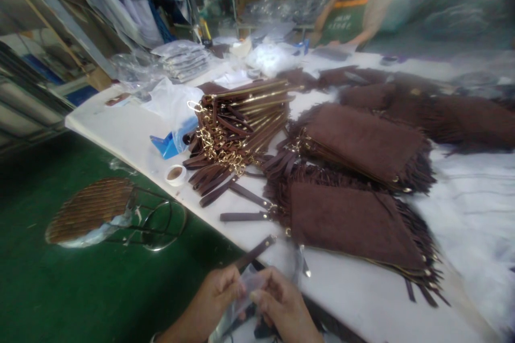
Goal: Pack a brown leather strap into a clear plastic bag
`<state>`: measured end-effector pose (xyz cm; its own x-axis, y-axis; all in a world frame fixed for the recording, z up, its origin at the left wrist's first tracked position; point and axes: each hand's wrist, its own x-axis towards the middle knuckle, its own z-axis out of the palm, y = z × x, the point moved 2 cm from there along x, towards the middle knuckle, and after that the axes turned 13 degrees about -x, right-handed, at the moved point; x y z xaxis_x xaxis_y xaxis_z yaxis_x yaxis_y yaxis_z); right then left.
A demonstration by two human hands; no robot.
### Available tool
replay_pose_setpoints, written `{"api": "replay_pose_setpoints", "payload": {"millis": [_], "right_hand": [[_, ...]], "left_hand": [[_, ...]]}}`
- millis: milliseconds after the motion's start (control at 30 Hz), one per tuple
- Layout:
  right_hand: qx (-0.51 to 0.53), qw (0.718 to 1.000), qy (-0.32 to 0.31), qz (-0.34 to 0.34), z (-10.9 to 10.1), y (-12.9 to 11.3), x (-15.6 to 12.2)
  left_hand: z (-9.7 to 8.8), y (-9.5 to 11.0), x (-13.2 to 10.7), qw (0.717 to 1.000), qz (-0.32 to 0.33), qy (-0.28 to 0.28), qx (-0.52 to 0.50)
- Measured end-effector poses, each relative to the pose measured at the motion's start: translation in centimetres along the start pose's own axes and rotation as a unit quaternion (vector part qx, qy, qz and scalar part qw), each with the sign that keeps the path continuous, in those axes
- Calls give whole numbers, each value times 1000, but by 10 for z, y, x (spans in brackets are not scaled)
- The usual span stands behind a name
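At the table's near edge, my left hand point(219, 295) and my right hand point(284, 305) are close together, fingers pinched on a clear plastic bag point(252, 282) between them. A brown wrist strap point(257, 251) with a metal stud sticks out just beyond my left hand; whether that hand grips it too I cannot tell. Past my right hand lies a stack of brown fringed pouches point(350, 225) with gold zips and loose straps. Behind it is a second fringed stack point(362, 139). To its left, a pile of brown pouches point(245, 128) shows gold zips and clasps.
A tape roll point(176, 174) and a blue tape dispenser point(166, 146) sit by the left edge of the white table point(104, 123). A round stool point(92, 209) stands on the green floor. White cloth point(475, 225) covers the right side. Another person point(348, 21) is across the table.
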<state>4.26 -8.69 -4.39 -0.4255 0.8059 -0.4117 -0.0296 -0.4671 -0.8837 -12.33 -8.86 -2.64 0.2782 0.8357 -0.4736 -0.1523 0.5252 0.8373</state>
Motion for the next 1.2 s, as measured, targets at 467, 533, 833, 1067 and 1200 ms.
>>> {"api": "replay_pose_setpoints", "payload": {"millis": [467,533,833,1067,1200], "right_hand": [[-119,992,31,20,10,-7,6],[-143,988,41,30,11,-8,6],[-161,984,55,45,15,-1,9],[-175,983,37,51,23,3,11],[-195,979,45,47,26,-3,12]], "left_hand": [[-15,3,-6,999,28,9,27],[-16,2,-6,998,41,42,29],[-18,2,-12,972,159,87,146],[-27,-10,-14,982,122,100,103],[-27,-13,-18,982,130,107,84]]}}
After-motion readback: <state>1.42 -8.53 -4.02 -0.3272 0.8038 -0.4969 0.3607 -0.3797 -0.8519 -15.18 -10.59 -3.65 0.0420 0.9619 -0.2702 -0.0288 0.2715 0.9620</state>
